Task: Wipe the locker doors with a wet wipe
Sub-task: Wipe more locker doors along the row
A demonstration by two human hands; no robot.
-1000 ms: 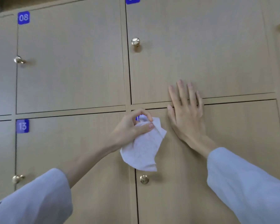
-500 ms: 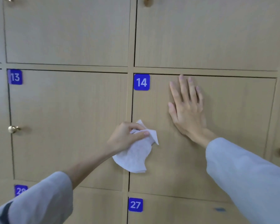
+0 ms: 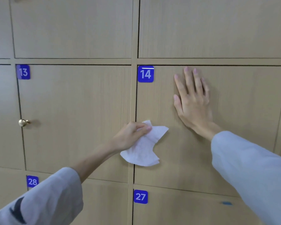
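Wet wipe (image 3: 143, 147) in my left hand (image 3: 130, 137), held against locker door 14 (image 3: 234, 127).

I see the white wipe crumpled and hanging from the curled fingers and thumb of my left hand, which pinch its upper part; it lies over the left edge of door 14, near the door's 8 o'clock, and its lower flap crosses the gap toward door 13 (image 3: 75, 114). At about 1 o'clock from the wipe my right hand (image 3: 192, 101) lies flat on door 14, fingers straight and slightly spread, holding nothing. The blue 14 plate (image 3: 145, 74) sits at 12 o'clock from the wipe. A brass knob (image 3: 23, 122) is at 9 o'clock on door 13. Plates 27 (image 3: 140, 196) and 28 (image 3: 32, 181) mark the doors below.
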